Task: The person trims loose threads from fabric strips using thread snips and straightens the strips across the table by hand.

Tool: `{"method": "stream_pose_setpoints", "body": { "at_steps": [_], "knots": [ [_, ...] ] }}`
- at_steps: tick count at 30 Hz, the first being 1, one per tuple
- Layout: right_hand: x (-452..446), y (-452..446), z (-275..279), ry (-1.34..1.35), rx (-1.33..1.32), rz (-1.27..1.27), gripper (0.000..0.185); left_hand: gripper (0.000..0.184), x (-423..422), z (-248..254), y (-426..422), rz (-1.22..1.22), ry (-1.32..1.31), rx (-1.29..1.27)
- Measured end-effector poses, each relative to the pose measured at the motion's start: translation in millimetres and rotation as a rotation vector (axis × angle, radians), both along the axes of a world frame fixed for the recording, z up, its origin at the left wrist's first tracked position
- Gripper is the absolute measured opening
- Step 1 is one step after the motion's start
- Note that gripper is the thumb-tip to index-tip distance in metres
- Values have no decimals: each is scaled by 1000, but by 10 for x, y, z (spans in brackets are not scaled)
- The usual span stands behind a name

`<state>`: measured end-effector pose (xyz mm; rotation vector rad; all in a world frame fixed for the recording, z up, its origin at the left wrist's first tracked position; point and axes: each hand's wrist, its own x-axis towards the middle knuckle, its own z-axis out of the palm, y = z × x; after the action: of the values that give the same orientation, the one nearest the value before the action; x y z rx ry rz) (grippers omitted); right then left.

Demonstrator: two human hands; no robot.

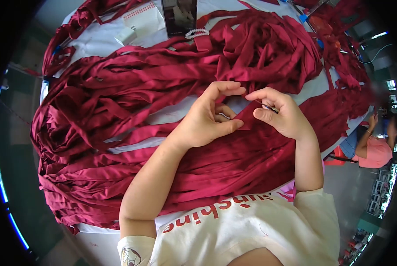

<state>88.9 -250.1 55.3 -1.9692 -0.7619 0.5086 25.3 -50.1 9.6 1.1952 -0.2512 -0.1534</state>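
Note:
My left hand [207,117] is over the middle of a heap of dark red fabric strips [180,73]. Its fingers are curved, and a gap shows between index finger and thumb. The thumb tip is against or just above a red strip [250,119]; which of the two I cannot tell. To its right, my right hand [283,113] has thumb and index finger closed around a slim dark metal tool [268,107], mostly hidden in the fingers. The fingertips of both hands nearly meet.
At the back of the white-covered table [109,37] are a dark box [179,20], a beaded bracelet [197,33], a small white box [126,35] and a notepad [144,18]. A seated person in a pink-orange top [375,152] is at the far right.

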Motion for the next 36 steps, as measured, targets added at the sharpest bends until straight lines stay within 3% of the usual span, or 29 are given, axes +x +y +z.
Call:
{"method": "stream_pose_setpoints", "body": {
  "at_steps": [2,7,10,11,12,14,16,17,20,23,35,36],
  "knots": [
    [-15,18,15,-39,-44,-15,41,63,-11,50,9,49,-49,42],
    [-47,32,-12,35,-145,17,17,53,-71,35,-2,106,-159,210],
    [-56,31,83,-11,84,-111,13,34,-52,36,43,254,-454,655],
    [-39,9,88,-50,70,-127,13,21,-50,-12,18,299,-370,575],
    [-29,-4,114,-102,67,-109,15,22,-32,-98,8,277,-230,459],
    [-4,-34,63,-159,85,-140,17,20,-28,-76,25,309,-178,495],
    [-37,-32,115,-105,161,-194,17,25,-40,-5,74,173,88,418],
    [-43,-34,118,-99,181,-207,17,24,-30,-43,74,180,12,378],
    [-43,-47,83,-83,177,-255,10,20,-64,34,63,99,116,171],
    [-23,-54,-2,-109,199,-252,17,21,-79,61,43,106,142,141],
    [-96,-144,-2,-146,134,-163,15,13,-53,-21,60,155,134,176],
    [-110,-146,-32,-185,110,-176,15,12,-57,-47,44,249,-25,335]
  ]
}}
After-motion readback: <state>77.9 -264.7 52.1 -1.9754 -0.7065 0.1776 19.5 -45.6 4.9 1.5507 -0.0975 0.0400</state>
